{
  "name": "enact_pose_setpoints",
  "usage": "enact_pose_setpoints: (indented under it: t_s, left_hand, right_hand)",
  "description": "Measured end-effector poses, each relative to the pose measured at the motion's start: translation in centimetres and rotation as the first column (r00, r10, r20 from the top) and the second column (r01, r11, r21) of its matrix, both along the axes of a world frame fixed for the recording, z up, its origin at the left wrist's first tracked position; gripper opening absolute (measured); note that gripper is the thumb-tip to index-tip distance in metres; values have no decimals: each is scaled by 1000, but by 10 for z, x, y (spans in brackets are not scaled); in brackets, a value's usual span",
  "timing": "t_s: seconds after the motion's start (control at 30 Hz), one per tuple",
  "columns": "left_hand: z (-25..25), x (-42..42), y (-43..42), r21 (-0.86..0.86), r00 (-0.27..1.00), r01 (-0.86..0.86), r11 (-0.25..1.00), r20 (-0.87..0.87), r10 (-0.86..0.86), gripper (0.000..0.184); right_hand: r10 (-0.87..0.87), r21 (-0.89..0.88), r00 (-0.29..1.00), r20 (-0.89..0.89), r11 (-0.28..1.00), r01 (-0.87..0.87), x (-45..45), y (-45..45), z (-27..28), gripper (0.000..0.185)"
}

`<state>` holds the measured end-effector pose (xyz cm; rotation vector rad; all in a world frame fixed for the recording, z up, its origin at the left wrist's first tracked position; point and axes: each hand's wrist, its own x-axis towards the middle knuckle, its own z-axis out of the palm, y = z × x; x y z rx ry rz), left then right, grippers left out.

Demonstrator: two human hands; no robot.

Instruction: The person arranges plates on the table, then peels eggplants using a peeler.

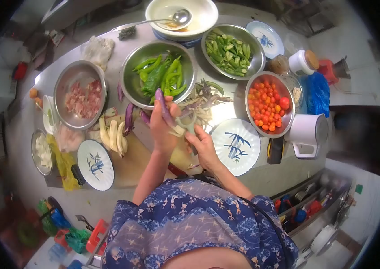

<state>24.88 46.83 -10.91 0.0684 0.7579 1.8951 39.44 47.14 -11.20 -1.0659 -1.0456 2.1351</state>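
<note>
My left hand point(161, 130) is closed around a slim purple eggplant point(163, 106), whose upper part keeps its skin while its lower end looks pale and peeled. In my right hand point(205, 147) is a light-coloured peeler point(188, 125), its head against the eggplant's lower end. Beyond the hands, eggplant peelings point(201, 105) lie in a loose heap. Several peeled eggplants point(114, 136) rest to the left on a cutting board point(138, 159). An unpeeled purple eggplant point(129, 117) lies beside them.
Around the hands stand metal bowls of green peppers point(163, 76), cut okra point(229, 53), cherry tomatoes point(267, 105) and raw meat point(84, 99). White plates point(248, 157) point(96, 165) flank them. A ladle point(181, 18) lies in a white bowl point(208, 11); a white mug point(304, 134) stands right.
</note>
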Motion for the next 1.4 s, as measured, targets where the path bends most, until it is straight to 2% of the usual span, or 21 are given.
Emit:
enact_pose_setpoints:
  t_s: [0.03, 0.2, 0.37, 0.47, 0.53, 0.57, 0.63, 0.7, 0.73, 0.77, 0.83, 0.97, 1.0, 1.07, 1.13, 1.2, 1.27, 1.3, 1.33, 1.37, 1.4]
  left_hand:
    - [0, 3, 0, -44, 999, -31, 999, 38, 32, 33]
    - [-3, 11, 2, -36, 996, -83, 996, 29, 84, 31]
    - [5, 12, 1, -55, 978, -162, 985, 122, 168, 28]
    - [1, 13, 3, -115, 961, -209, 971, 162, 226, 27]
    - [1, 15, 2, -141, 955, -219, 965, 174, 242, 28]
    - [1, 15, 1, -167, 950, -219, 961, 190, 250, 29]
    - [1, 14, -1, -202, 944, -242, 949, 179, 278, 31]
    - [4, 15, -5, -140, 929, -252, 958, 243, 280, 28]
    - [6, 12, -3, -237, 924, -278, 931, 199, 326, 29]
    - [3, 5, -4, -235, 925, -272, 933, 203, 321, 29]
    - [0, -6, -8, 85, 954, -183, 980, 255, 156, 31]
    - [10, -3, -7, -10, 947, -135, 991, 293, 132, 33]
    - [14, -2, -7, -9, 945, -142, 990, 296, 139, 33]
    - [18, 1, -9, -399, 980, -85, 913, 134, 150, 37]
    - [14, 0, -13, -407, 980, -114, 906, 106, 171, 39]
    - [-2, -4, -16, -415, 980, -136, 900, 78, 184, 41]
    - [-30, -10, -18, -351, 968, 6, 936, 237, 82, 40]
    - [-26, -10, -20, -351, 967, 4, 936, 239, 85, 40]
    - [-16, -10, -21, -368, 975, 101, 925, 223, -17, 39]
    - [-7, -10, -23, -386, 971, 193, 902, 209, -118, 37]
    - [-3, -8, -23, -401, 962, 214, 891, 245, -121, 35]
  right_hand:
    - [27, -80, 999, -39, 996, -30, -1, 3, 2, 21]
    - [69, -61, 998, -6, 996, -69, 2, 10, 0, 17]
    - [70, -53, 998, 9, 996, -69, -1, 15, 5, 15]
    - [123, 17, 989, 80, 992, -125, -2, 18, 3, 21]
    - [57, 240, 984, 170, 966, -98, -9, 16, 8, 30]
    - [70, 236, 984, 165, 966, -108, -11, 15, 4, 30]
    - [7, 424, 990, 142, 903, -67, -14, 15, -5, 36]
    - [88, 344, 984, 152, 929, -136, -5, 17, -1, 34]
    - [161, 263, 974, 157, 944, -198, 0, 20, 3, 32]
    - [156, 265, 974, 162, 944, -195, 3, 23, 7, 32]
    - [284, 256, 926, 249, 903, -345, 5, 28, 11, 29]
    - [351, 252, 922, 161, 889, -382, 4, 31, 8, 29]
    - [355, 334, 922, 157, 859, -387, 1, 30, 15, 26]
    - [373, 412, 915, 154, 817, -403, -1, 31, 27, 24]
    - [429, 389, 833, 349, 743, -545, -5, 32, 36, 23]
    - [403, 481, 840, 364, 690, -540, -7, 28, 42, 22]
    - [373, 566, 847, 378, 631, -531, -7, 27, 41, 21]
    - [364, 660, 863, 351, 558, -503, -7, 27, 36, 18]
    - [359, 743, 876, 321, 478, -468, -8, 28, 34, 16]
    - [365, 740, 873, 324, 477, -474, -8, 30, 35, 16]
    - [412, 765, 847, 335, 406, -500, -8, 35, 40, 15]
